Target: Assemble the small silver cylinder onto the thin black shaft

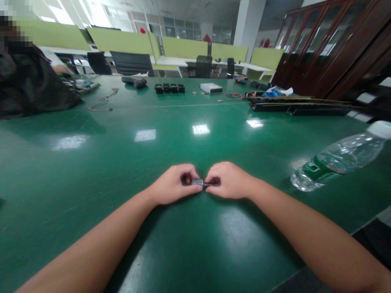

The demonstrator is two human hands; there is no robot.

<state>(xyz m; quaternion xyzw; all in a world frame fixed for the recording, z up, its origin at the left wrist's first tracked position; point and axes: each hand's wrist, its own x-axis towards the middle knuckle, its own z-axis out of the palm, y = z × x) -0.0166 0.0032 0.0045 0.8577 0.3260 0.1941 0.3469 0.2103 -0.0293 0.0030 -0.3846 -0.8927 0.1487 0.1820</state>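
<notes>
Both hands meet over the middle of the green table (171, 142). Between thumb and fingers, my left hand (172, 185) grips a small grey metal cylinder (197, 182). A thin dark threaded shaft (209, 184) runs from the cylinder's right end into the pinch of my right hand (229, 180). The two hands are a small gap apart. Whether the shaft and the cylinder are one piece I cannot tell.
A clear plastic bottle (339, 158) is at the right. Farther back are black blocks (170, 88), a white box (211, 88), dark rails (275, 106) and a cable (102, 101). A person in dark clothing (30, 81) is at the far left.
</notes>
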